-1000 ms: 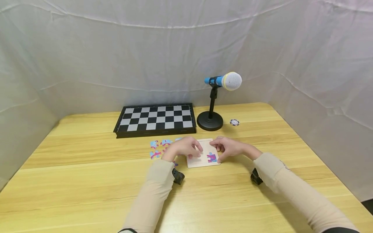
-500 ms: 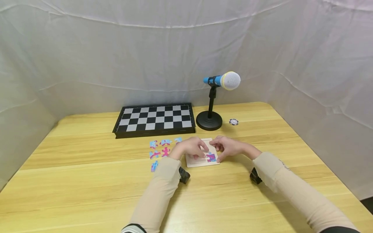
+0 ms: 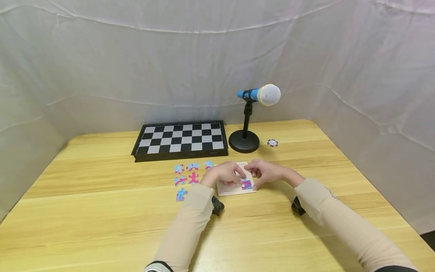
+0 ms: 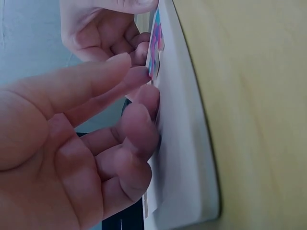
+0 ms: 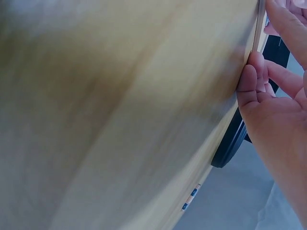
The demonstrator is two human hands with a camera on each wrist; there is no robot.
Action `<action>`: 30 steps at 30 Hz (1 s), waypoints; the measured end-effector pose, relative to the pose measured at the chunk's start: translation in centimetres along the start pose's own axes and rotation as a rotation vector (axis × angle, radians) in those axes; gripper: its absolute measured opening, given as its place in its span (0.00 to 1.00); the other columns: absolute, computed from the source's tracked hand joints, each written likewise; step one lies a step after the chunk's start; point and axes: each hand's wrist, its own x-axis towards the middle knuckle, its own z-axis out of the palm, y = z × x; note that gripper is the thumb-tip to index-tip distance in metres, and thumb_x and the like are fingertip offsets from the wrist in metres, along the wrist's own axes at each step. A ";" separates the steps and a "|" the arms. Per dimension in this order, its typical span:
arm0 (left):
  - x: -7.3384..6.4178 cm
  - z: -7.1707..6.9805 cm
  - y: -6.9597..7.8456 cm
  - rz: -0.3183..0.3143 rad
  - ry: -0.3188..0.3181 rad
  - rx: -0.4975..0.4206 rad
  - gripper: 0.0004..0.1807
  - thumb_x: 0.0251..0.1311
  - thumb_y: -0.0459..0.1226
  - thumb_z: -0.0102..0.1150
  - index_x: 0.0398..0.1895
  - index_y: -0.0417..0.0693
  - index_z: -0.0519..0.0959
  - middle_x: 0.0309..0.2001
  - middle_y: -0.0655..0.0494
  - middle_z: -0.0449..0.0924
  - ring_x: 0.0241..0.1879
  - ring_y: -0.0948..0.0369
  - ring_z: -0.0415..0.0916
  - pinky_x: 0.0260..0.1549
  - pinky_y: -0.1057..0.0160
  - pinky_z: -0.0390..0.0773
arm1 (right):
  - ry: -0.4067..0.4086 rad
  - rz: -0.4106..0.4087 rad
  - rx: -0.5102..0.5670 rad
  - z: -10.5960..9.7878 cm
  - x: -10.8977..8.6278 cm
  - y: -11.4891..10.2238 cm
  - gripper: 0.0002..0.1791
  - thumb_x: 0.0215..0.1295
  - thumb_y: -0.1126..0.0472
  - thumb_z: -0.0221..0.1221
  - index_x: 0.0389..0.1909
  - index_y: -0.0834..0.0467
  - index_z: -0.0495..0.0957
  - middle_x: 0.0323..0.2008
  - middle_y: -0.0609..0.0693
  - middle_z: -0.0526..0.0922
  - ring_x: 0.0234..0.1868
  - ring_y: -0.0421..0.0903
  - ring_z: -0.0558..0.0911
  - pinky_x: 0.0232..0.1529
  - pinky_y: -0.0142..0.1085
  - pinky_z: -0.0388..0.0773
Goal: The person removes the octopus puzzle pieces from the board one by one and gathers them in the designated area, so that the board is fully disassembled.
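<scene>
A pale wooden puzzle tray (image 3: 234,191) lies flat on the table, with a purple and blue jigsaw piece (image 3: 248,185) in its near right corner. My left hand (image 3: 225,172) is over the tray. In the left wrist view, its straight index fingertip touches the edge of that jigsaw piece (image 4: 155,45), thumb close beside it, while the other fingers curl loosely over the tray surface. On the tray's right side, my right hand (image 3: 267,173) holds the edge, thumb at the near corner and fingertips farther back. The left hand covers part of the tray's left side.
Several loose jigsaw pieces (image 3: 193,177) lie left of the tray. Behind them is a folded black-and-white chessboard (image 3: 181,139). A blue microphone (image 3: 259,94) on a black stand (image 3: 244,142) stands behind the tray, with a poker chip (image 3: 272,143) to its right.
My left hand has moved right across the tray to the jigsaw piece, uncovering more loose pieces. The piece has turned or shifted slightly under its fingertip. My right hand stays on the tray edge.
</scene>
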 end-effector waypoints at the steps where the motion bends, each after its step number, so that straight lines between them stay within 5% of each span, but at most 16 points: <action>1: 0.0 0.0 0.0 0.006 0.009 0.006 0.15 0.54 0.32 0.58 0.46 0.42 0.78 0.15 0.55 0.69 0.12 0.66 0.61 0.13 0.72 0.61 | 0.000 0.000 -0.001 0.0 0.0 0.0 0.40 0.41 0.60 0.70 0.54 0.77 0.64 0.30 0.52 0.68 0.32 0.44 0.66 0.33 0.31 0.66; 8: 0.1 0.0 0.0 0.031 0.049 0.018 0.12 0.53 0.30 0.58 0.42 0.41 0.79 0.35 0.52 0.78 0.21 0.63 0.69 0.23 0.71 0.67 | -0.002 -0.003 -0.004 0.1 0.0 0.3 0.41 0.42 0.59 0.70 0.54 0.76 0.64 0.30 0.51 0.68 0.32 0.44 0.66 0.33 0.32 0.65; 30: 0.5 0.4 0.2 0.049 0.093 -0.120 0.08 0.48 0.22 0.56 0.32 0.36 0.75 0.21 0.52 0.72 0.20 0.62 0.72 0.22 0.68 0.74 | -0.003 -0.015 0.000 0.0 -0.1 0.3 0.36 0.42 0.59 0.70 0.52 0.70 0.68 0.29 0.51 0.67 0.30 0.45 0.65 0.31 0.31 0.64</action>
